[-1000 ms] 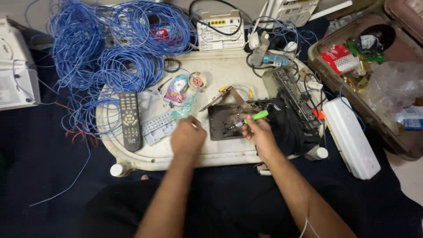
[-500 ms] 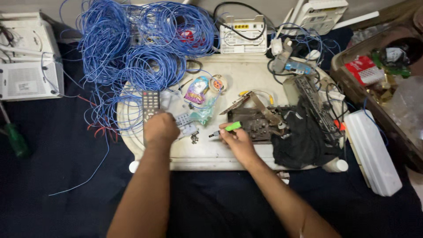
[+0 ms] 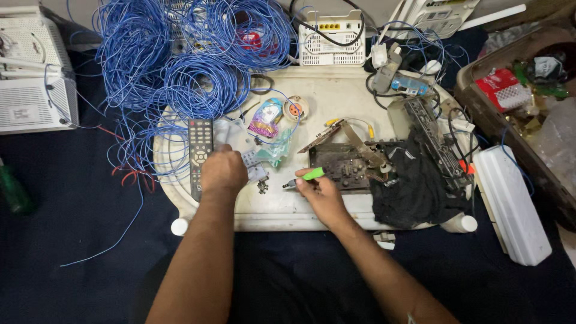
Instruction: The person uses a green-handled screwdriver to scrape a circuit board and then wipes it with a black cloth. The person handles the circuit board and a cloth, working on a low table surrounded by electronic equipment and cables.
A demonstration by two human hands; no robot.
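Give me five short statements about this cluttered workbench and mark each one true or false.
1. The right hand holds a screwdriver with a green handle. True.
2. The black remote control lies right of the right hand. False: it lies at the tray's left side, beside the left hand.
3. The coils of blue wire are at the upper left. True.
4. The dark circuit board sits on the dark floor cloth. False: it lies on the white tray.
5. The crumpled black cloth covers the remote control. False: it lies at the tray's right side, beside the circuit board.
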